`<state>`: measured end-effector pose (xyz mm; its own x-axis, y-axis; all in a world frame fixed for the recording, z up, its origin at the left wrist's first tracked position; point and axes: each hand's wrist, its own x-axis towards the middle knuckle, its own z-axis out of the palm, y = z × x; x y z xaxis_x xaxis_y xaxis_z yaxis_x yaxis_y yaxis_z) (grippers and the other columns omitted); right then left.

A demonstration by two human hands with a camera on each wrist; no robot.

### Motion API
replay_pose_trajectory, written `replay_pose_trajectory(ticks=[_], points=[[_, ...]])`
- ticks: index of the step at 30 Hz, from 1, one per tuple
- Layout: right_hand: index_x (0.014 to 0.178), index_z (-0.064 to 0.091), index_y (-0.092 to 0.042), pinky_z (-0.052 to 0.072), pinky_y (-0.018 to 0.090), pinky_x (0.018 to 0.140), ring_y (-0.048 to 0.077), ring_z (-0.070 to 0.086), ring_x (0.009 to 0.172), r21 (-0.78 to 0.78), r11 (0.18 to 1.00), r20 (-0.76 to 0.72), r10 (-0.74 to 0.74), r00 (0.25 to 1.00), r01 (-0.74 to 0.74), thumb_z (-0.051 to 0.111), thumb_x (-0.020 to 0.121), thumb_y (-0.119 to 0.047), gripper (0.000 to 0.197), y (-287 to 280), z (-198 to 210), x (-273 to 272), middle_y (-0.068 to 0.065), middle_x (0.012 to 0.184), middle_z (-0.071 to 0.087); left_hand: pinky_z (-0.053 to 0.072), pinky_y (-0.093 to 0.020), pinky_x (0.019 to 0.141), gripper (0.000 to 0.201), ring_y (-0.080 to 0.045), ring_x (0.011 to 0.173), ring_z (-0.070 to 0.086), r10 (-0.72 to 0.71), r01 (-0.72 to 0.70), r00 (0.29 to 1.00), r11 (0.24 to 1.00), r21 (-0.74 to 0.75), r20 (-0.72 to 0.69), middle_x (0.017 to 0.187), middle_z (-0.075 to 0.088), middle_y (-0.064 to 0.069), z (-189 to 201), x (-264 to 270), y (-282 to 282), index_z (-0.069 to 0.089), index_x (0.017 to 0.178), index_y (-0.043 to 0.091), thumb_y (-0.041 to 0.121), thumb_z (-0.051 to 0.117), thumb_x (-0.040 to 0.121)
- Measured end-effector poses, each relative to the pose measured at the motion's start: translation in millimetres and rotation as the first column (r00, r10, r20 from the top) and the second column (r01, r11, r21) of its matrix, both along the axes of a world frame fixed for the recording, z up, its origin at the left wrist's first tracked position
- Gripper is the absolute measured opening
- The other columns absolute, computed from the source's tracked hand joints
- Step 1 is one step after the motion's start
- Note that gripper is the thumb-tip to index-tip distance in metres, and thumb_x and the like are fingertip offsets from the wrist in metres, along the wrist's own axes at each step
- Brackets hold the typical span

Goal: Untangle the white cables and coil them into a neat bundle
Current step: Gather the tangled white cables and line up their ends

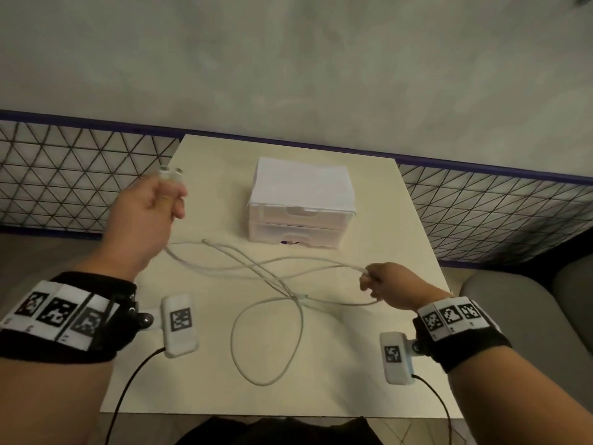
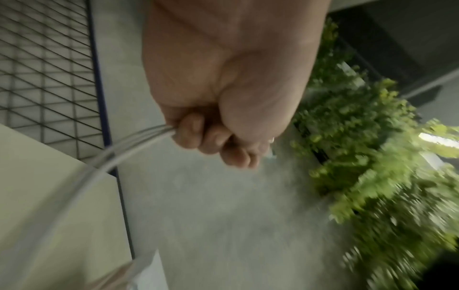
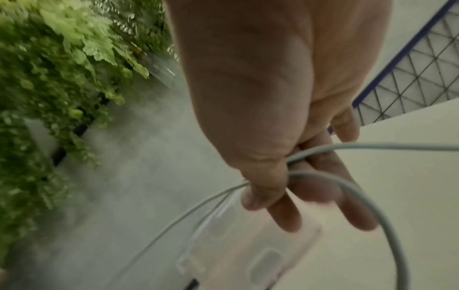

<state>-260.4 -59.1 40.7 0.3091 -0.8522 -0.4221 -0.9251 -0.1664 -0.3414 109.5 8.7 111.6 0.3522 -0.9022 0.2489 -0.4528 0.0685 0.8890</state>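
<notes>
White cables cross each other on the cream table, and one loop lies toward the near edge. My left hand is raised over the table's left side. It grips two cable ends, and their plugs stick up past the fingers. In the left wrist view the curled fingers close round the strands. Low at the right, my right hand pinches the cables. The right wrist view shows thumb and fingers holding a cable that curves away below.
A white two-drawer plastic box stands at the back middle of the table. Wire mesh panels with a blue rail run behind it on both sides. A grey cushion sits at the right. Green foliage fills part of both wrist views.
</notes>
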Motion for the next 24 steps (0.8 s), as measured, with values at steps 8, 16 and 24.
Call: replay_pose_trajectory(ticks=[8, 16, 24], points=[[0.072, 0.047, -0.025, 0.032, 0.013, 0.053, 0.004, 0.043, 0.058, -0.2, 0.956, 0.139, 0.245, 0.96, -0.215, 0.042, 0.098, -0.03, 0.027, 11, 32, 60, -0.014, 0.061, 0.043, 0.05, -0.024, 0.075, 0.021, -0.006, 0.064, 0.063, -0.712, 0.623, 0.686, 0.68, 0.387, 0.147, 0.136, 0.038, 0.022, -24, -111, 1, 0.064, 0.075, 0.032, 0.027, 0.052, 0.092], [0.093, 0.064, -0.007, 0.044, 0.037, 0.078, 0.032, 0.055, 0.091, -0.278, 0.93, -0.037, 0.238, 0.971, -0.239, 0.046, 0.095, -0.032, 0.03, 9, 35, 48, 0.01, 0.095, 0.06, 0.036, -0.018, 0.07, 0.029, -0.005, 0.078, 0.052, -0.523, 0.453, 0.831, 0.834, 0.315, 0.19, 0.09, 0.055, 0.011, -34, -112, -12, 0.056, 0.068, 0.034, 0.024, 0.048, 0.094], [0.102, 0.068, -0.012, 0.045, 0.029, 0.076, 0.026, 0.062, 0.091, -0.182, 0.983, -0.243, -0.078, 0.967, 0.034, 0.053, 0.092, -0.033, 0.028, -7, 33, -7, 0.009, 0.099, 0.068, 0.029, -0.02, 0.072, 0.021, -0.016, 0.091, 0.049, -0.165, 0.14, 0.962, 0.982, 0.128, 0.217, 0.102, 0.056, 0.0, -25, -82, -24, 0.063, 0.083, 0.02, 0.019, 0.045, 0.095]])
